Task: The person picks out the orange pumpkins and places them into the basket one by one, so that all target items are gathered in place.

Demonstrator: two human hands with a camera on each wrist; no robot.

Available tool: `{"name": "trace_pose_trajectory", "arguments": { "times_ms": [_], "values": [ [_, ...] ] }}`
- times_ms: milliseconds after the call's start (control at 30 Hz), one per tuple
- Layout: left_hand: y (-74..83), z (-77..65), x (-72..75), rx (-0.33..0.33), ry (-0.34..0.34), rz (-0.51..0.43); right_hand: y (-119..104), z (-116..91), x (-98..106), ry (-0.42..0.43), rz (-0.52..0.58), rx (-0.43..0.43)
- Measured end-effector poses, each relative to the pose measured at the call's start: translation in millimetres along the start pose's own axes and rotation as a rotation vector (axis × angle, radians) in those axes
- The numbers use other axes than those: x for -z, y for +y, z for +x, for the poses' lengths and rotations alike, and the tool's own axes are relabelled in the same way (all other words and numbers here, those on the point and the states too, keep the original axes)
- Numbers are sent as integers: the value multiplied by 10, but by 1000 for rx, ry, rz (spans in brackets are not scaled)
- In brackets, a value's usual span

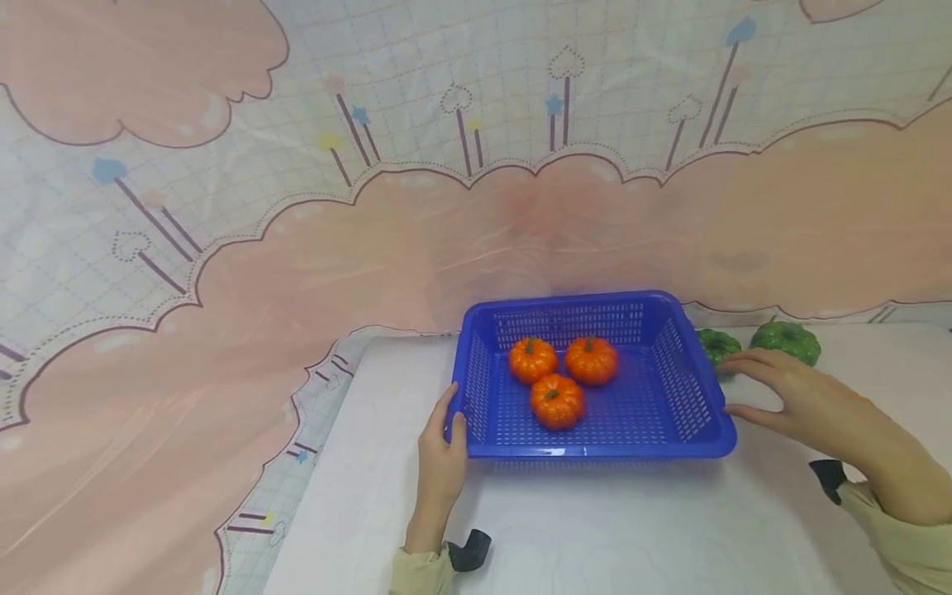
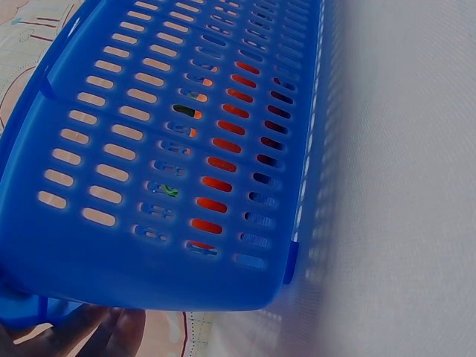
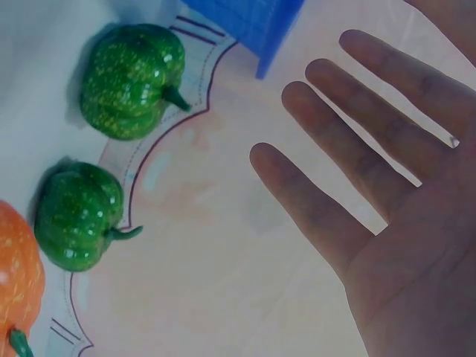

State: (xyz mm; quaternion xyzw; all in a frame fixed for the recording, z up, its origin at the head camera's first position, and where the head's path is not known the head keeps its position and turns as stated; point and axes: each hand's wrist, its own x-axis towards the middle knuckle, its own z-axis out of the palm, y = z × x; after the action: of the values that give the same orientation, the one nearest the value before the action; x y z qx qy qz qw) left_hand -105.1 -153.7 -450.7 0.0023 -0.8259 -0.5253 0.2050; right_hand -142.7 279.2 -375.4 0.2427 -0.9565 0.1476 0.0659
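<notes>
A blue plastic basket (image 1: 595,451) with slotted walls holds three small orange pumpkins; one pumpkin (image 1: 558,402) lies nearest the front. At the basket's left rim, my left hand (image 1: 440,463) grips the edge between thumb and fingers. In the left wrist view the fingertips (image 2: 119,327) show beneath the rim, beside the slotted wall (image 2: 156,156). My right hand (image 1: 811,405) is beside the right rim, its fingers extended and spread in the right wrist view; whether they touch the basket I cannot tell. Two green pumpkins (image 1: 787,340) (image 3: 134,82) lie past that hand.
Another orange pumpkin (image 3: 18,275) sits beyond the green ones, mostly hidden by my right arm in the head view. The white tabletop (image 1: 595,529) extends toward me. A patterned pink cloth (image 1: 357,264) hangs behind the table.
</notes>
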Motion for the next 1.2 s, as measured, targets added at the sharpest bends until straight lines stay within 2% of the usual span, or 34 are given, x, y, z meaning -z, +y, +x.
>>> {"name": "trace_pose_trajectory", "arguments": {
  "times_ms": [200,433,733,833,1067,1200],
  "values": [
    [-4,-4,-3,4,-4,1,89,-42,-8,-32,-11,-64],
    [-23,-12,-9,4,-5,-5,213,-122,-55,56,-18,-19],
    [-27,-14,-9,1,-8,-8,363,-211,-85,45,0,-75],
    [-30,-16,-11,1,-8,-9,407,-232,-94,27,-7,-100],
    [-35,-11,-8,-3,-8,-14,513,-247,-95,-83,-9,-172],
    [-34,-9,-5,-4,-8,-18,572,-275,-102,-96,-3,-180]
  ]
}}
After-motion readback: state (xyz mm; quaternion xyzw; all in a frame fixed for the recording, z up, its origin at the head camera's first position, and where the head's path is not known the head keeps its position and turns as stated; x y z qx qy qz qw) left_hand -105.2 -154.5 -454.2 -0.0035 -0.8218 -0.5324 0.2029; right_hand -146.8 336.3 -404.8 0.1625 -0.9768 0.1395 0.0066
